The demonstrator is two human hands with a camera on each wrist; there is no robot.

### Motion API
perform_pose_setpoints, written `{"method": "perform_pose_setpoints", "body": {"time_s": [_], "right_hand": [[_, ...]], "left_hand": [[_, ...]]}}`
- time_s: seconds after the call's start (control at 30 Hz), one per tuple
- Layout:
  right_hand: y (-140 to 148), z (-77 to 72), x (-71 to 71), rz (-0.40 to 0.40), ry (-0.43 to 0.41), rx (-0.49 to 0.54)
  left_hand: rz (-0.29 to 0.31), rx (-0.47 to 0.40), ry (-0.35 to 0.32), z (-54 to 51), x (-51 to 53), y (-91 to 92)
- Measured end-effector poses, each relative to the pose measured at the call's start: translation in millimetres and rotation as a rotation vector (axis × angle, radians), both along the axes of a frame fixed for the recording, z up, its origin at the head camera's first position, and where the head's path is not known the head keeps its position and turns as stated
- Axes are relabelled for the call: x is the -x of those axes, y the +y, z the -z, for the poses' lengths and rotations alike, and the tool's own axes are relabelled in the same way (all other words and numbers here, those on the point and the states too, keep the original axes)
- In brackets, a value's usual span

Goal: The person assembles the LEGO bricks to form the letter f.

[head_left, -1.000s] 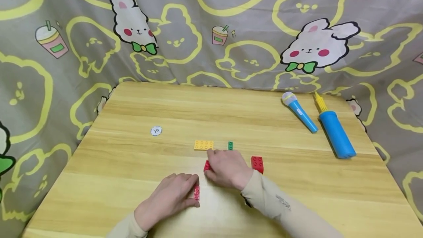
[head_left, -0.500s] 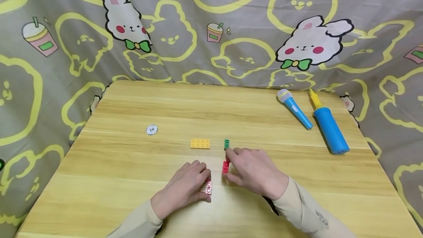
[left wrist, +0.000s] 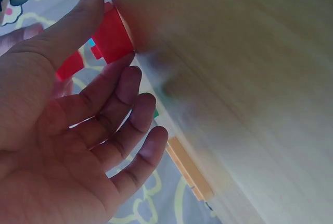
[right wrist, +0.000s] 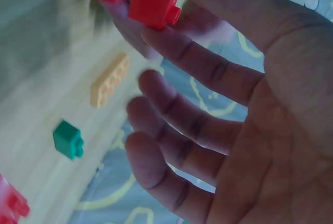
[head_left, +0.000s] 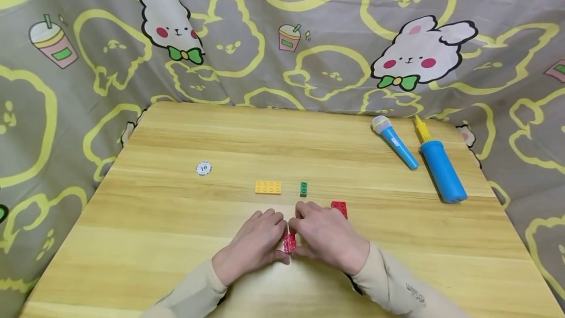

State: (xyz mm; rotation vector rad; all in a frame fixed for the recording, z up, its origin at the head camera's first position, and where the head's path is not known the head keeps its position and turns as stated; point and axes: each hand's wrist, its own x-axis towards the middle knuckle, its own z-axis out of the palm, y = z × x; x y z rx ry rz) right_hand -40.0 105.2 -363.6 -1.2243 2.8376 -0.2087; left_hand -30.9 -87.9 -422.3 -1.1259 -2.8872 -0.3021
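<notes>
glossy plastic red bricks, wood-grain table, cloth curtain

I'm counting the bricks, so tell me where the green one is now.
In the head view, the green brick lies on the table just beyond the right hand, to the right of the yellow brick.
</notes>
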Motion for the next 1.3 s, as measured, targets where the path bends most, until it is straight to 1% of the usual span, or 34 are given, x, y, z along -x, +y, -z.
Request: {"method": "perform_pose_setpoints", "body": {"time_s": [0.13,0.23,0.37,0.47,0.6,0.87,1.07,1.2,1.3], "right_hand": [[-4.2,9.3,-1.8,-0.01,0.056,0.056],[-5.8,13.3,-1.9,-0.013,0.092,0.08],[-7.0,15.4,-2.4,-0.017,0.115,0.092],[-7.9,15.9,-2.8,-0.016,0.12,0.092],[-8.8,15.9,-2.9,-0.009,0.114,0.085],[-10.8,15.4,-1.9,-0.01,0.097,0.068],[-12.5,15.6,-1.7,-0.02,0.12,0.07],[-13.5,15.4,-2.1,-0.019,0.139,0.06],[-14.0,15.9,-1.5,-0.015,0.135,0.061]], "left_hand": [[-0.01,0.004,-0.014,-0.3,0.7,1.3],[-0.011,0.005,-0.019,-0.4,0.5,1.2],[0.0,-0.011,0.0,-0.3,-0.6,0.6],[0.012,-0.024,0.025,-0.4,-1.1,0.2],[0.021,-0.027,0.039,-0.5,-1.1,0.4],[0.019,-0.027,0.019,-0.9,-0.7,1.1],[0.02,-0.036,0.024,-0.8,-1.0,0.8],[0.018,-0.022,0.011,-0.5,-0.5,1.6],[0.02,-0.01,0.007,0.1,0.6,1.8]]}}
